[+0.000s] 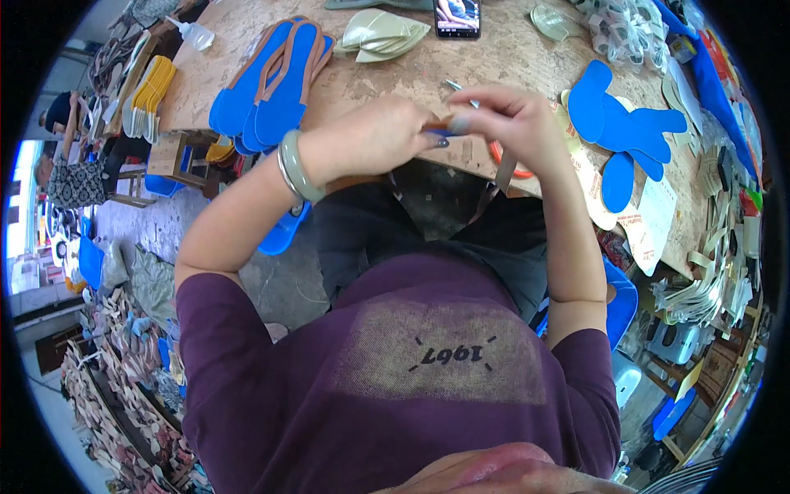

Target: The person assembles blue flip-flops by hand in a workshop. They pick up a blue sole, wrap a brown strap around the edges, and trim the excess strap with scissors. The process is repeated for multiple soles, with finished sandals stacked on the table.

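Note:
My left hand (385, 132), with a pale bangle at the wrist, is closed in a pinch on a small brown-and-blue piece (439, 127) over the table's near edge. From the other side my right hand (517, 123) meets it, thumb and fingers pressed together and slightly blurred. A narrow grey-brown strip (504, 171) hangs below the right palm. Beneath that hand show an orange-red loop handle (522, 174) and a thin metal tip (452, 85); they look like scissors, partly hidden. Whether the right hand touches them I cannot tell.
Blue insole-shaped pieces with brown edging (280, 82) are stacked left on the wooden table (370, 82). Plain blue pieces (609, 115) overlap on the right. Pale stacked pieces (383, 34) and a phone (457, 18) are at the back. Yellow pieces (151, 95) stand far left.

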A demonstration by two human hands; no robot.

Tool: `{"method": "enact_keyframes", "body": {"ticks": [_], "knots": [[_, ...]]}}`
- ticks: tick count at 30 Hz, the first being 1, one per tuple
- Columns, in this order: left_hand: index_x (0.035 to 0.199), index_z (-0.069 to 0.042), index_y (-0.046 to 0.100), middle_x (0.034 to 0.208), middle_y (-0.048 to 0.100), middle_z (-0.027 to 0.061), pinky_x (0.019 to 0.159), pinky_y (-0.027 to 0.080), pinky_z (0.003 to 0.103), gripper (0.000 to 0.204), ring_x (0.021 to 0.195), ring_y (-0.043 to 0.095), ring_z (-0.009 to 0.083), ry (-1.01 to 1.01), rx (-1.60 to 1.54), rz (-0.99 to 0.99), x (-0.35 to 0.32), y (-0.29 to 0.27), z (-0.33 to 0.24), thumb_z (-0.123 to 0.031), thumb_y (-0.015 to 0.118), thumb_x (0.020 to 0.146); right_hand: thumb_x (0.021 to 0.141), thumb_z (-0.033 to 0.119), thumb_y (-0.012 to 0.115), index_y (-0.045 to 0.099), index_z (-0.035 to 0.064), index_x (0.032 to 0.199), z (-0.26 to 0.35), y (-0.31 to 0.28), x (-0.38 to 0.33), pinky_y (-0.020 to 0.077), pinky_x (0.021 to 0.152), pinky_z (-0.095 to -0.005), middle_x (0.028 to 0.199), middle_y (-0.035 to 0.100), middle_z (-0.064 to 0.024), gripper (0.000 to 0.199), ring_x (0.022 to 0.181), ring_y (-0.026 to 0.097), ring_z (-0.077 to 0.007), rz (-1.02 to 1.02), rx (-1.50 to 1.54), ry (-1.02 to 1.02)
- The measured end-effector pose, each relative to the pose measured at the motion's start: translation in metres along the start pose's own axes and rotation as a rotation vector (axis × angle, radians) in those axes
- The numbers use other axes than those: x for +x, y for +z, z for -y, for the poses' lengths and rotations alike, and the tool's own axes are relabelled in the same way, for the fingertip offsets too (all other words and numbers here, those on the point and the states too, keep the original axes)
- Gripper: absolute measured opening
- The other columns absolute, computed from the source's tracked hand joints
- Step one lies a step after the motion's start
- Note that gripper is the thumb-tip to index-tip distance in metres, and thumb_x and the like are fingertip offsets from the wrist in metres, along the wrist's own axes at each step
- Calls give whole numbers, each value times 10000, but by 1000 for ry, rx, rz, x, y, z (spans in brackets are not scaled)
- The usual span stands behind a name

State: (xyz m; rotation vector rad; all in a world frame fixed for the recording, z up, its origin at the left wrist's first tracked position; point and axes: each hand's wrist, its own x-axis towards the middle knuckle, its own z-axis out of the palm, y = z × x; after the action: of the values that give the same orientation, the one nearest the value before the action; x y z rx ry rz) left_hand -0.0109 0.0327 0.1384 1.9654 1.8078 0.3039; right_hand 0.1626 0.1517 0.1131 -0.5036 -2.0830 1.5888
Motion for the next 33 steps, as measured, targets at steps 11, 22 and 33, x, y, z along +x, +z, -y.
{"method": "enact_keyframes", "body": {"ticks": [11, 22, 33], "knots": [[1197, -10, 495, 835, 631, 78, 650, 506, 242, 382, 695, 600, 109, -44, -1055, -60, -1, 33, -6, -275, 580, 935, 831, 48, 681, 574, 69, 1002, -34, -3, 1, 314, 469, -145, 761, 635, -14, 203, 573, 506, -32, -182, 756, -109], [1074, -7, 556, 826, 639, 76, 651, 520, 252, 290, 688, 611, 120, 16, -1420, -367, 13, 64, -14, -275, 524, 968, 861, 65, 654, 557, 61, 1035, -30, 39, 5, 319, 460, -160, 697, 578, 10, 199, 518, 453, -32, -346, 932, -61], [1133, 12, 519, 1075, 618, 193, 871, 515, 386, 320, 1022, 619, 271, 113, -1575, -705, 21, 61, -4, -268, 478, 983, 858, 91, 674, 706, 2, 993, -38, 61, -22, 478, 716, -203, 890, 688, -34, 165, 786, 601, -72, -466, 360, 39]]}}
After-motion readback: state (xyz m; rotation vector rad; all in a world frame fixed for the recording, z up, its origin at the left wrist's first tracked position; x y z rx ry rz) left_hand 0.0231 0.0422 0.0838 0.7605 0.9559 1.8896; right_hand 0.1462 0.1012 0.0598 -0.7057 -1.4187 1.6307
